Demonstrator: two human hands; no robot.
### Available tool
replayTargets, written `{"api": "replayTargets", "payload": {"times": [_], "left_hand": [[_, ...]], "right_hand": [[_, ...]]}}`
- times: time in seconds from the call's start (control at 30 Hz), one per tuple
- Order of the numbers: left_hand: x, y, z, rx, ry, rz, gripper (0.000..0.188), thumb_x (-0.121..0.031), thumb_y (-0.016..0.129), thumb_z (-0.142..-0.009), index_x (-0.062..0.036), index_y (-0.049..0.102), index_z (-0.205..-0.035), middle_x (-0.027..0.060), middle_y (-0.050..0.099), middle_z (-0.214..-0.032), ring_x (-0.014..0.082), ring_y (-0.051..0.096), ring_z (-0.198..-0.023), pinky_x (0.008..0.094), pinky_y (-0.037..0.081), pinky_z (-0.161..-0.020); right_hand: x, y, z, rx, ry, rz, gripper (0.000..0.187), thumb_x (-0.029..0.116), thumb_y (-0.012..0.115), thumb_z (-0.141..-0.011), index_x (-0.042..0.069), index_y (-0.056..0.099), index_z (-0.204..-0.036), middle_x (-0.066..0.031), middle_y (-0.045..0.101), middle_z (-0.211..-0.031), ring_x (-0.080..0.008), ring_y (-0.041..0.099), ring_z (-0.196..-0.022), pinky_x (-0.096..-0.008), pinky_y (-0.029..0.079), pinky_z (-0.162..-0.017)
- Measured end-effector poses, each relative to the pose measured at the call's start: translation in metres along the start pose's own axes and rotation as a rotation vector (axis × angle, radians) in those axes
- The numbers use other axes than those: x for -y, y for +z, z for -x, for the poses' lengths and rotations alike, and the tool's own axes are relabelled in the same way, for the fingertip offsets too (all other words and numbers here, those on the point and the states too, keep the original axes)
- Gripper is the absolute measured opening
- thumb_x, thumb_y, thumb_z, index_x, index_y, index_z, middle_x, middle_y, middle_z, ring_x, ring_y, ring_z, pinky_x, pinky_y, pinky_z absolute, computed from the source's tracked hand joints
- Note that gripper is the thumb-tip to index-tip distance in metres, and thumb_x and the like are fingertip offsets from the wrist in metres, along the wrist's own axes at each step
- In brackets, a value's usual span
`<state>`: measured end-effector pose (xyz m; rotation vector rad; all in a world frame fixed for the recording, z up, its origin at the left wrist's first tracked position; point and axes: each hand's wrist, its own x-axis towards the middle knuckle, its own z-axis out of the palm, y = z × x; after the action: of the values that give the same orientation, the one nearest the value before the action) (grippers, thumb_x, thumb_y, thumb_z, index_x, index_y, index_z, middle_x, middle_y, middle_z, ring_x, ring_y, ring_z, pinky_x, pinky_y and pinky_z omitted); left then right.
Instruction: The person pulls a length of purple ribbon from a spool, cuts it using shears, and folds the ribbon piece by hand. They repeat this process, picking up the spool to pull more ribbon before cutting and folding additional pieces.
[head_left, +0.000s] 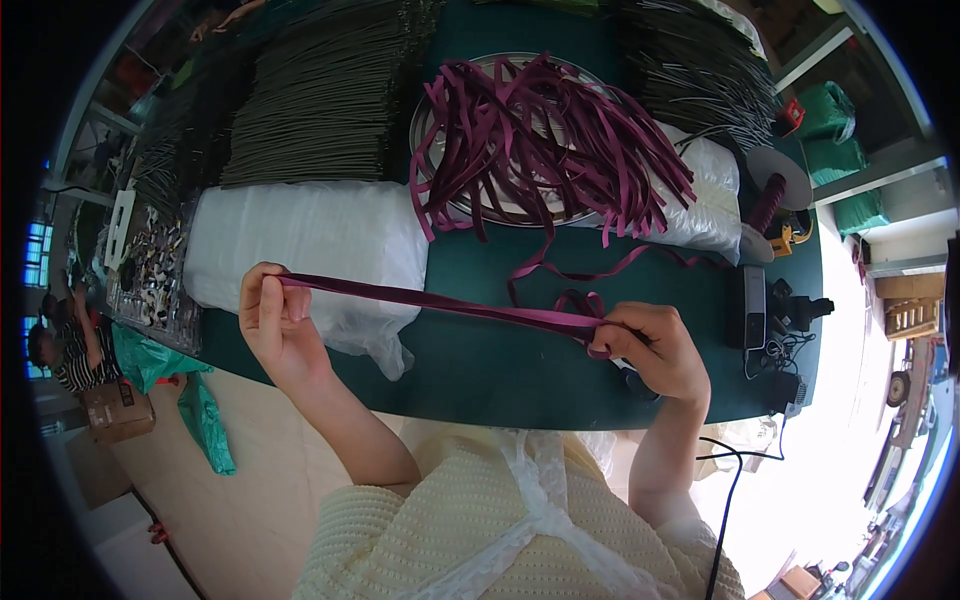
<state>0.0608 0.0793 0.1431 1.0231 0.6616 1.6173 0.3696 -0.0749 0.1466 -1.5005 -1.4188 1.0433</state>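
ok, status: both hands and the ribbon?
Left hand pinches one end of the maroon flat ribbon strip. Right hand grips the other end; strip taut above the green table. Nothing between the hands.

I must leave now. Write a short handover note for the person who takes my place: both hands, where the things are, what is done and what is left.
Left hand: pinches one end of a maroon ribbon strip, raised over the white plastic bundle.
Right hand: closed on the other end; the strip is stretched between both hands over the green table.
Supply: loose pile of cut ribbons on the round metal tray. Ribbon spool to the right.
Done: one strip taken and stretched out.
Left: the pile looks large; no finished pieces are visible.
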Motion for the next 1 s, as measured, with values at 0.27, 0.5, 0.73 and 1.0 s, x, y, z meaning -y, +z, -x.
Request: {"api": "replayTargets", "payload": {"times": [0.27, 0.5, 0.73, 1.0], "left_hand": [[0.007, -0.004, 0.001, 0.017, 0.011, -0.052, 0.012, -0.008, 0.057, -0.085, 0.0019, 0.059, -0.091, 0.0011, 0.049, -0.065, 0.0056, 0.036, -0.053, 0.0205, 0.026, -0.051], [0.006, 0.014, 0.004, -0.023, 0.055, -0.174, 0.012, -0.008, 0.059, -0.084, 0.0026, 0.059, -0.089, 0.0005, 0.049, -0.066, 0.0052, 0.035, -0.053, 0.0194, 0.025, -0.05], [-0.004, 0.055, 0.012, 0.083, 0.137, -0.279, 0.008, -0.001, 0.059, -0.08, 0.0032, 0.059, -0.088, 0.0019, 0.052, -0.071, 0.0053, 0.037, -0.056, 0.0178, 0.026, -0.052], [-0.003, 0.089, 0.027, 0.447, 0.164, -0.498, 0.009, 0.005, 0.062, -0.072, 0.0001, 0.063, -0.079, 0.0049, 0.058, -0.074, 0.0086, 0.045, -0.058, 0.0194, 0.034, -0.053]], "right_hand": [[-0.008, -0.028, 0.01, -0.087, 0.028, 0.099, 0.013, 0.008, 0.056, -0.085, -0.002, 0.063, -0.079, -0.0062, 0.057, -0.065, -0.0113, 0.048, -0.052, -0.024, 0.036, -0.048], [-0.024, -0.05, 0.028, -0.236, 0.157, 0.17, 0.013, 0.009, 0.058, -0.085, -0.002, 0.06, -0.079, -0.0016, 0.053, -0.062, -0.0046, 0.041, -0.054, -0.02, 0.032, -0.048], [-0.023, -0.064, 0.012, -0.913, -0.006, 0.84, 0.011, 0.008, 0.059, -0.082, 0.001, 0.06, -0.091, -0.007, 0.062, -0.083, -0.0182, 0.057, -0.076, -0.0287, 0.044, -0.068], [0.024, 0.036, -0.033, -0.343, -0.435, 0.23, 0.025, -0.001, 0.069, -0.068, 0.003, 0.063, -0.092, -0.0097, 0.061, -0.094, -0.0245, 0.059, -0.085, -0.0312, 0.048, -0.07]]}}
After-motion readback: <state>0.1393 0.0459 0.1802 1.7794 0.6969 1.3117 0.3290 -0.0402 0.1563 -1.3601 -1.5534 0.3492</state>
